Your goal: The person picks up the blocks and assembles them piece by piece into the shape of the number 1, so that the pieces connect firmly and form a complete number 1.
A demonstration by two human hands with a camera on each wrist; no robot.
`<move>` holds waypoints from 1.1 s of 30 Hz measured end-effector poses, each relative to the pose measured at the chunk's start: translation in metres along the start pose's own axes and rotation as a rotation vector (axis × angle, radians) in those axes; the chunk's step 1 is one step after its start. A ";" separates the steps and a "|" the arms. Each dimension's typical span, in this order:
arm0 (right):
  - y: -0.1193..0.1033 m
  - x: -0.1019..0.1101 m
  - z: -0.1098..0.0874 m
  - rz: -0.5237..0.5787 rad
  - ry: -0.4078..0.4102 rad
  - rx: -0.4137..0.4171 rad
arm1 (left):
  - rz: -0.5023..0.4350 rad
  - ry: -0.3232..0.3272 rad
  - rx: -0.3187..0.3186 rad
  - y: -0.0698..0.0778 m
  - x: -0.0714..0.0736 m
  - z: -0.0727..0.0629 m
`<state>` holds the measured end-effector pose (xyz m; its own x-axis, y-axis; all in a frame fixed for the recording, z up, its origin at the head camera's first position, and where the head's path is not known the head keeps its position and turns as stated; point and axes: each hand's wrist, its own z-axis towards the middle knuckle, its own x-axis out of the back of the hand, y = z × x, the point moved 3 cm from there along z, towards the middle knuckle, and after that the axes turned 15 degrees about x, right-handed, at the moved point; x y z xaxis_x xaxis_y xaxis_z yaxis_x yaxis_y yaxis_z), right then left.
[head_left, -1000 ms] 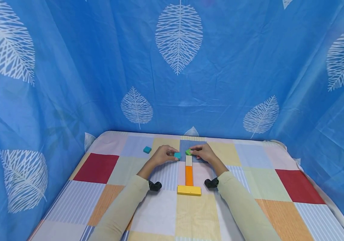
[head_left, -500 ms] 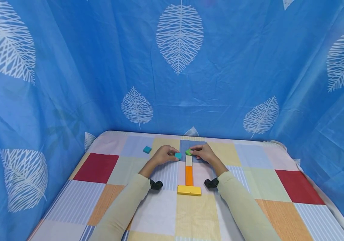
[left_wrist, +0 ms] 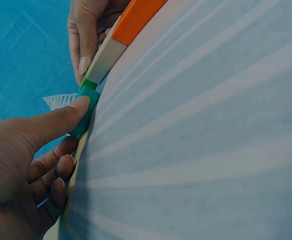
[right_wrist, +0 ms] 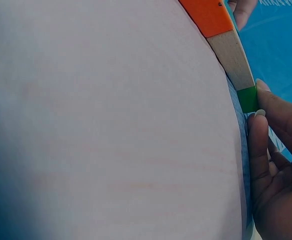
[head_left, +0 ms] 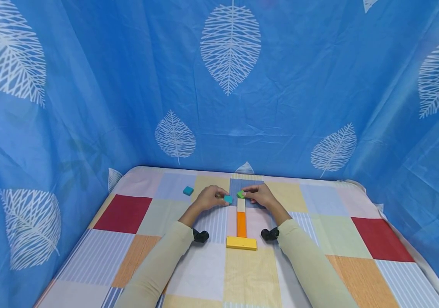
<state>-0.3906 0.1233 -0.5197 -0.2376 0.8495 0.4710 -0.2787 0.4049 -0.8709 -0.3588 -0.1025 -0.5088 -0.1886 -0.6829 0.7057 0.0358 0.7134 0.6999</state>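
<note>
On the orange block, in the right wrist view, we are noticing one dark spot, too small for us to make out.

Against the frame from a second ago, we are seeing the left hand edging slightly rightward, bringing the first teal block a little nearer to the row, while the right hand is keeping its place. The left hand is pinching that teal block between thumb and fingertips, and its other fingers are curling loosely. The right hand is pinching the green block between thumb and finger at the far end of the wood-coloured block, and those two blocks are touching. In the head view a narrow gap is separating the first teal block from the green one.

We are counting six blocks: two teal, one green, one wood-coloured, one orange and one yellow. The wood-coloured block is meeting the orange one end to end, and the yellow block is lying crosswise at the orange block's near end. The second teal block is lying well apart from the row, beyond the left hand. We are also counting two pale sleeves and two black devices, one at each wrist. One patchwork cloth is lying underneath, and a blue curtain with white leaf prints is hanging behind.
</note>
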 end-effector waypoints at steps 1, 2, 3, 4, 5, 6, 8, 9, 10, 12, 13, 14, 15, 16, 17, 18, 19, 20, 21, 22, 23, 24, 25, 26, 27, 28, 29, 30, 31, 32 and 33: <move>0.000 0.000 0.000 0.001 0.000 0.000 | 0.001 0.003 0.001 0.000 0.000 0.000; -0.001 0.000 0.000 0.002 -0.001 0.000 | 0.002 0.004 0.004 0.000 0.000 0.000; 0.000 0.000 0.000 0.002 -0.001 0.002 | 0.002 0.005 0.007 0.001 0.000 -0.001; -0.001 0.000 0.000 0.002 -0.002 0.004 | 0.001 0.006 0.009 0.001 0.000 -0.001; -0.001 0.000 0.000 -0.001 -0.002 0.004 | 0.001 0.006 0.009 0.001 0.000 -0.001; -0.001 0.000 -0.001 0.000 -0.003 0.004 | 0.001 0.006 0.011 0.001 0.000 -0.002; -0.001 -0.001 -0.001 -0.003 -0.002 0.004 | 0.002 0.005 0.014 0.002 0.000 -0.002; -0.001 -0.001 -0.001 -0.007 -0.002 0.003 | 0.003 0.006 0.014 0.002 0.000 -0.002; -0.001 -0.001 -0.001 -0.010 -0.002 0.001 | 0.005 0.007 0.012 0.002 0.000 -0.002; -0.002 -0.001 -0.001 -0.011 0.003 -0.005 | 0.009 0.009 0.013 0.002 0.000 -0.002; -0.002 0.000 -0.001 -0.014 0.004 -0.006 | 0.010 0.012 0.012 0.003 0.000 -0.002; -0.002 0.000 -0.001 -0.016 0.006 -0.008 | 0.011 0.014 0.014 0.003 0.000 -0.002; -0.002 0.000 -0.001 -0.019 0.006 -0.010 | 0.011 0.018 0.018 0.003 0.000 -0.002; -0.002 0.000 -0.001 -0.019 0.006 -0.010 | 0.010 0.020 0.019 0.004 0.000 -0.003; -0.002 0.000 -0.001 -0.017 0.005 -0.010 | 0.010 0.023 0.023 0.005 0.001 -0.003; -0.001 0.000 -0.001 -0.017 0.004 -0.009 | 0.011 0.026 0.027 0.006 0.001 -0.004; -0.001 0.000 -0.001 -0.017 0.001 -0.007 | 0.015 0.031 0.030 0.006 0.001 -0.004; -0.001 0.000 -0.001 -0.016 -0.001 -0.005 | 0.019 0.036 0.033 0.007 0.001 -0.004; -0.001 -0.001 -0.001 -0.013 -0.001 -0.006 | 0.023 0.039 0.039 0.007 0.000 -0.005; 0.000 -0.001 -0.001 -0.014 -0.003 -0.003 | 0.028 0.043 0.047 0.007 0.000 -0.005; 0.000 -0.001 -0.001 -0.014 -0.004 -0.002 | 0.035 0.049 0.054 0.007 -0.001 -0.004; 0.000 -0.001 -0.001 -0.015 -0.004 0.000 | 0.040 0.054 0.062 0.007 -0.001 -0.004; 0.000 -0.001 -0.001 -0.015 -0.003 0.001 | 0.045 0.058 0.067 0.007 -0.001 -0.004; -0.001 -0.001 -0.001 -0.016 0.000 -0.001 | 0.043 0.062 0.071 0.007 -0.002 -0.004; -0.001 -0.001 -0.001 -0.017 0.001 0.000 | 0.040 0.062 0.072 0.007 -0.002 -0.004; -0.001 -0.001 -0.001 -0.018 0.000 0.002 | 0.029 0.062 0.070 0.006 -0.002 -0.004; -0.001 -0.001 -0.001 -0.017 0.001 -0.001 | 0.016 0.061 0.062 0.006 -0.002 -0.004; -0.001 -0.001 0.000 -0.017 0.002 -0.002 | -0.001 0.059 0.051 0.005 -0.001 -0.003; -0.001 -0.001 0.000 -0.018 0.003 -0.005 | -0.019 0.055 0.039 0.004 -0.001 -0.003; -0.001 -0.001 0.000 -0.018 0.003 -0.007 | -0.036 0.051 0.030 0.002 0.000 -0.002; 0.000 -0.001 0.000 -0.016 0.004 -0.007 | -0.052 0.046 0.019 0.000 0.000 -0.002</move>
<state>-0.3900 0.1223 -0.5201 -0.2299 0.8443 0.4841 -0.2756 0.4206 -0.8644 -0.3572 -0.1027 -0.5083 -0.1447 -0.7252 0.6731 0.0079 0.6794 0.7337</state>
